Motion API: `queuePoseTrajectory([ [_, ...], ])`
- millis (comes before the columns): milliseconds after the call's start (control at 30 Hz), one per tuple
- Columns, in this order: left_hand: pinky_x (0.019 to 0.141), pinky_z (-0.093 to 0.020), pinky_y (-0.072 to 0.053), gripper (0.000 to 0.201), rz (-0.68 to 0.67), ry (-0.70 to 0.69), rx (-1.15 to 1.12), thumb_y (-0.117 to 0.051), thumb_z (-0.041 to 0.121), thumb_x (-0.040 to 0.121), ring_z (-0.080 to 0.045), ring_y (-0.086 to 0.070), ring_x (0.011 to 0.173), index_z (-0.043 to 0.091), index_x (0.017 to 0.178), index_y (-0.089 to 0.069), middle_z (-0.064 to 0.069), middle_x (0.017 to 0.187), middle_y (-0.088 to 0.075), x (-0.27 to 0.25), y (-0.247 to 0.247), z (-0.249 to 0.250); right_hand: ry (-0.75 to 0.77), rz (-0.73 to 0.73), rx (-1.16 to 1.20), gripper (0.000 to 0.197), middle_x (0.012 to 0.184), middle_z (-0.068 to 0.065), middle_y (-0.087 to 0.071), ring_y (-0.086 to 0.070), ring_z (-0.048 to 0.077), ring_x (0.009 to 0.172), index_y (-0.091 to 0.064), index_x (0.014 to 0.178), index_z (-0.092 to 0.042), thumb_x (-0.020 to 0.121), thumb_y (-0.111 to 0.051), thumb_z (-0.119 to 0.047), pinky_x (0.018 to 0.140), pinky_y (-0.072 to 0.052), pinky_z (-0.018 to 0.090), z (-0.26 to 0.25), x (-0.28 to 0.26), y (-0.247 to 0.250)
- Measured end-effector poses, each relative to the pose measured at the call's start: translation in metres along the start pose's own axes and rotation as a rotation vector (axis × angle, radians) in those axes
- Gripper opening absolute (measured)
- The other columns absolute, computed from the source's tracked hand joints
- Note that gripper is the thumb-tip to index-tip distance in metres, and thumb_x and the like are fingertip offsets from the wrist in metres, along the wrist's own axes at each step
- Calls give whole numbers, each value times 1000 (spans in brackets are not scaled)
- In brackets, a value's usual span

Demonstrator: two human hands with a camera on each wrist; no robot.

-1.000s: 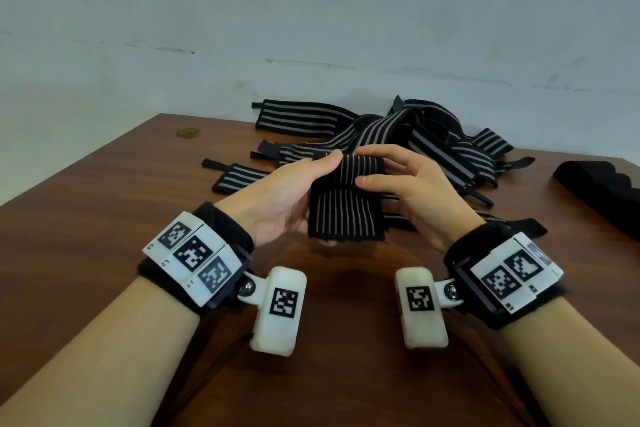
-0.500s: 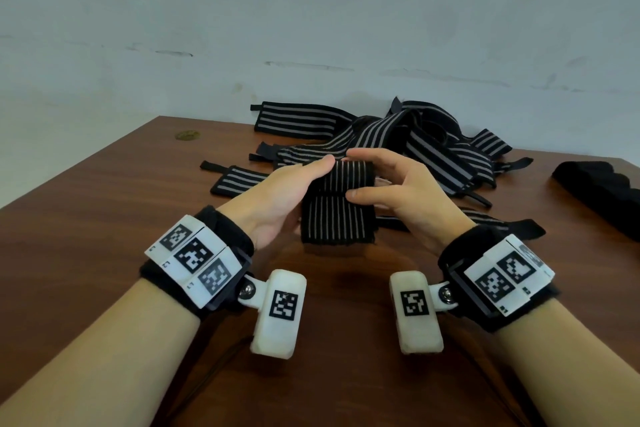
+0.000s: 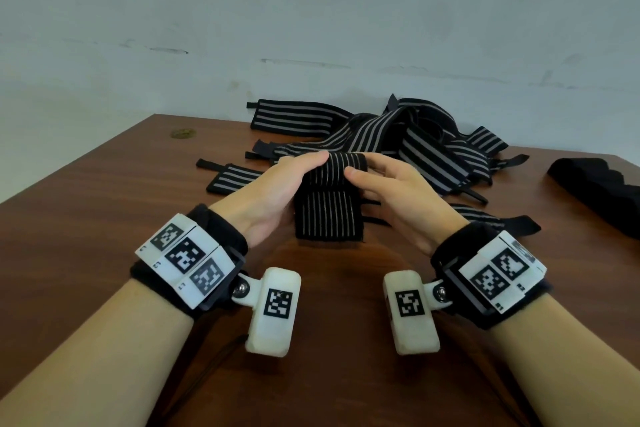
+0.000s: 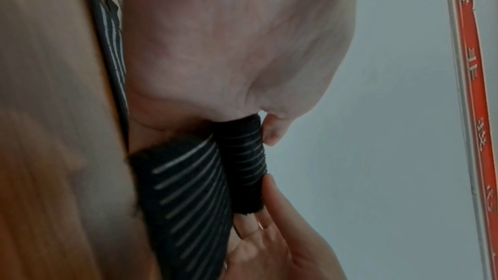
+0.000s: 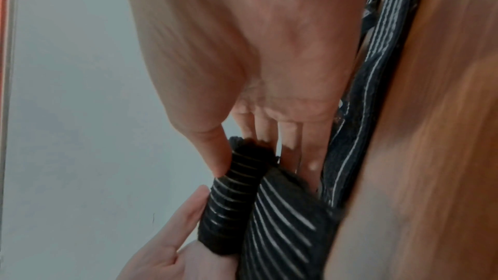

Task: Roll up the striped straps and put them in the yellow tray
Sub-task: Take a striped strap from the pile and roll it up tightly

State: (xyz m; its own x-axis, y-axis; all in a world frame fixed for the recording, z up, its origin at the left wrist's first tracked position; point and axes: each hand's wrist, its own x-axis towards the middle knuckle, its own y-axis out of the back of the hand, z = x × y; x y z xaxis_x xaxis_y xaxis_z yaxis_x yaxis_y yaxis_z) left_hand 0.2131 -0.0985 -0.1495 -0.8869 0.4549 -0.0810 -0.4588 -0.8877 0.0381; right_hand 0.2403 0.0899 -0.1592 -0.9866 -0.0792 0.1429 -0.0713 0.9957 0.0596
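A black strap with thin pale stripes [image 3: 337,168] is held just above the wooden table [image 3: 104,204], its top end wound into a short roll. My left hand [image 3: 273,191] pinches the roll's left end, thumb on top. My right hand [image 3: 391,191] pinches the right end, thumb on the front. The unrolled tail [image 3: 329,218] hangs down to the tabletop. The left wrist view has the roll [image 4: 242,161] between both thumbs, and so does the right wrist view [image 5: 231,199]. Behind lies a tangled pile of striped straps [image 3: 398,146]. No yellow tray is in view.
A folded black cloth item [image 3: 599,191] lies at the table's right edge. A small round brownish spot [image 3: 183,133] sits near the far left corner. A loose strap end [image 3: 232,178] lies left of my left hand. A pale wall stands behind the table.
Both hands have turned the roll further, so it is thicker and the hanging tail is shorter. The hands stayed in about the same place.
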Motion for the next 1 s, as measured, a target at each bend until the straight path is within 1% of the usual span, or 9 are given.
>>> queuePoseTrajectory([
  [233,110,-43,-47,45,-37,-27,-24,-38,60,106,-12,-67,120,38,132,-68,10,127,-73,-2,-1,1,109,30,48,34,115,9,-75,-72,26,113,-67,122,-12,90,-72,0,95,-60,45,-5,-2,4],
  [300,94,-42,-58,48,-45,10,-48,-40,63,103,-18,-74,104,35,130,-69,4,120,-76,-4,-2,3,135,44,23,37,115,8,-75,-73,26,110,-70,117,-13,85,-76,5,91,-61,45,-4,-3,6],
  [367,80,-43,-60,48,-42,41,-100,-48,61,102,-24,-71,80,25,124,-71,-5,106,-76,-6,-3,5,151,76,-4,39,112,7,-76,-75,27,103,-73,111,-15,80,-79,9,86,-63,45,-4,-3,6],
  [467,76,-41,-59,45,-9,52,-141,-55,55,101,-18,-63,66,19,120,-73,-6,90,-73,-5,-4,6,163,94,-9,41,106,6,-78,-77,27,95,-76,107,-15,77,-80,12,78,-64,39,-3,-3,6],
  [600,75,-40,-59,48,4,51,-146,-53,62,99,-19,-66,67,22,115,-73,-2,83,-75,-4,-5,2,172,79,-30,46,107,9,-79,-77,24,98,-76,111,-11,75,-77,18,77,-62,30,-4,-2,7],
  [700,72,-37,-62,43,20,29,-181,-55,57,100,-18,-74,77,23,120,-72,-1,92,-79,-3,-6,2,166,63,-18,46,115,10,-76,-74,24,107,-74,114,-11,79,-72,18,87,-62,37,-5,-2,7],
  [800,70,-35,-62,36,34,11,-211,-59,47,101,-18,-76,95,22,124,-70,-3,110,-78,0,-6,3,95,23,60,39,128,8,-70,-70,24,116,-69,126,-14,89,-70,0,94,-60,42,-6,0,6],
  [900,71,-35,-62,36,45,1,-218,-61,42,101,-20,-76,99,19,128,-68,-5,115,-77,0,-5,4,-34,-4,69,37,127,9,-71,-73,23,111,-65,131,-15,97,-71,-29,85,-61,37,-6,-1,3],
  [1000,71,-34,-62,32,40,-19,-215,-64,34,101,-22,-75,92,16,127,-66,-6,111,-77,-1,-4,6,-53,16,71,33,118,11,-74,-76,23,99,-68,126,-11,97,-71,-26,77,-61,33,-5,-2,3],
])
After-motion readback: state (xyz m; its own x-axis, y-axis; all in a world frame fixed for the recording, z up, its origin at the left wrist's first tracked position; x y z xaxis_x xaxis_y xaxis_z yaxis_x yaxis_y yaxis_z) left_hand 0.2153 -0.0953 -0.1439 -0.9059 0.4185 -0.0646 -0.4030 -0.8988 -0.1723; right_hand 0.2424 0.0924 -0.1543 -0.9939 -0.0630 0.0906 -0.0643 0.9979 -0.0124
